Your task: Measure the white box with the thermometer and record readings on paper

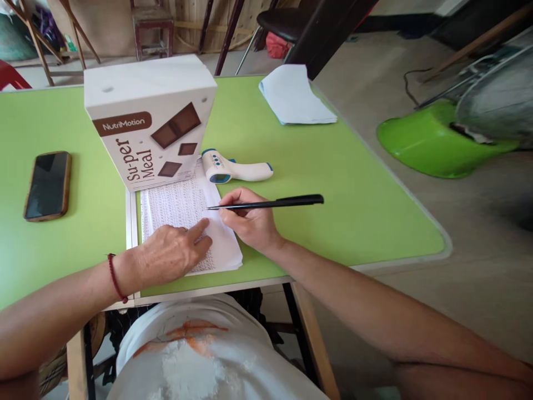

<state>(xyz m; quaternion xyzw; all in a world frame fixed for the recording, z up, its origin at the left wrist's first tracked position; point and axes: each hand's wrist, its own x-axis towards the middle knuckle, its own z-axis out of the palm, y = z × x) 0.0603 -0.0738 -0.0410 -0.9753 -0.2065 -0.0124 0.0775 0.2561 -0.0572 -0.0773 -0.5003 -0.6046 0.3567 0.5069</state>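
A stack of paper (220, 244) covered partly in dense handwriting lies on the green table in front of me. My left hand (175, 250) rests flat on it, index finger stretched toward the right, with nothing held. Between the thumb and fingers of my right hand (250, 219) is a black pen (287, 201), its tip at the sheet near the end of the written lines. A white NutriMotion box (145, 122) stands upright over the far end of the stack. Beside it, just beyond my right hand, a white and blue infrared thermometer (237, 168) lies on its side.
A phone (48, 186) in a brown case lies on the table at the left. Blank-looking folded sheets (295, 97) sit near the far right edge. Beyond the table stand a wooden stool (152, 28) and a bright green plastic object (437, 139) on the floor.
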